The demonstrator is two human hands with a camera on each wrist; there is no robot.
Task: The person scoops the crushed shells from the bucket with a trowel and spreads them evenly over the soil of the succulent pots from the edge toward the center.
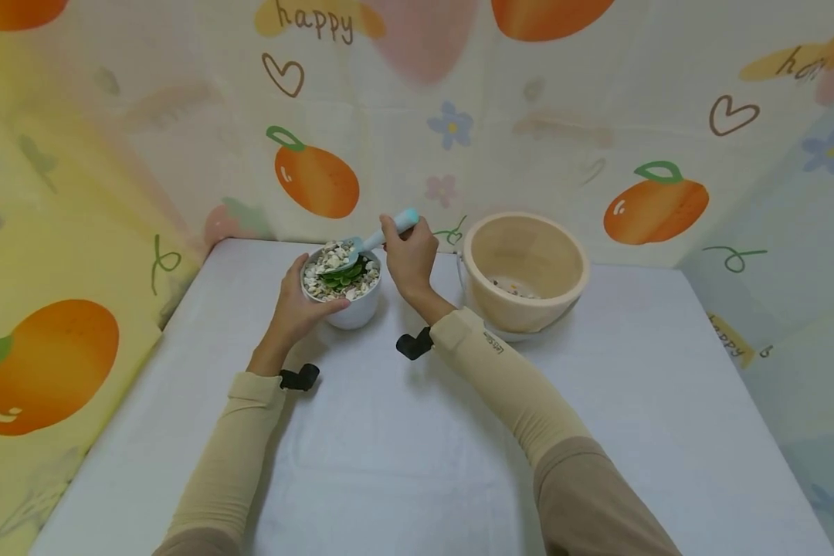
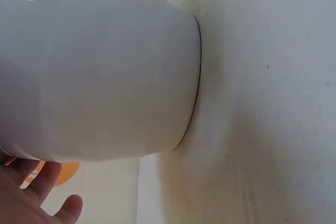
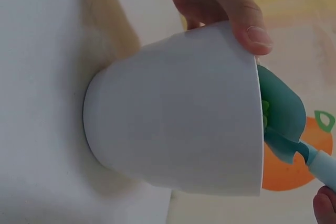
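Note:
A white plant pot stands on the table, filled with pale pebbles around a green succulent. My left hand holds the pot by its left side, the thumb at the near rim and the fingers round the far side. In my right hand is the handle of a small blue shovel. Its scoop reaches over the pot's opening, tilted down beside the leaves, with pebbles at it. From the right wrist view, the teal scoop shows just beyond the rim; the pot hides most of the plant.
Right of the pot stands a beige bucket with some pebbles at its bottom and a handle hanging down. A white cloth covers the table. Fruit-patterned curtains close in the back and sides.

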